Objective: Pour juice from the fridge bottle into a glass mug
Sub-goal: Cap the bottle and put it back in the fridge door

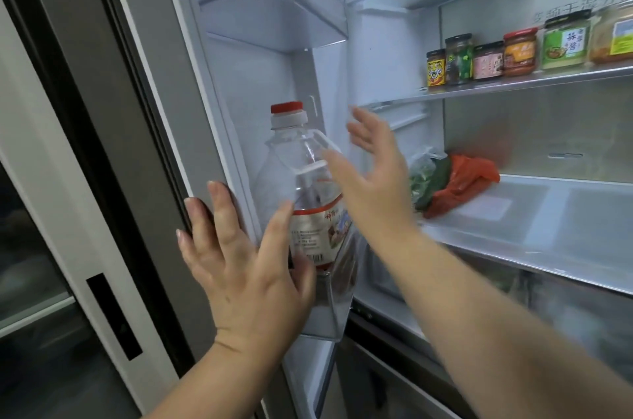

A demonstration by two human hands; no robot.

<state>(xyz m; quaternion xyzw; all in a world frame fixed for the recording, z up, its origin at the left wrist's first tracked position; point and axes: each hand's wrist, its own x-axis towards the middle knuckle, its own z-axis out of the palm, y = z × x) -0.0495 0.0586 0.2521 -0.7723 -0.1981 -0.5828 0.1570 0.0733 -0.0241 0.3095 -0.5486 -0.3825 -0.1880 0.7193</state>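
Bottle [286, 158]: big, clear plastic, red cap [287, 107] screwed on over a white collar, moulded handle at the shoulder. Red-and-white printed label with a barcode on the lower body. Stands upright in the lower door shelf [330, 312] of the open fridge door [239, 75]. Upper part see-through; liquid level can't be told.

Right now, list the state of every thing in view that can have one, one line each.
fridge door: open
bottle: upright in the door bin, not gripped
red cap: on the bottle
left hand: fingers straight, resting on the door's edge
right hand: open, fingers spread, beside the bottle, holds nothing
jars: upright in a row, lids on
orange bag: lying crumpled on a shelf
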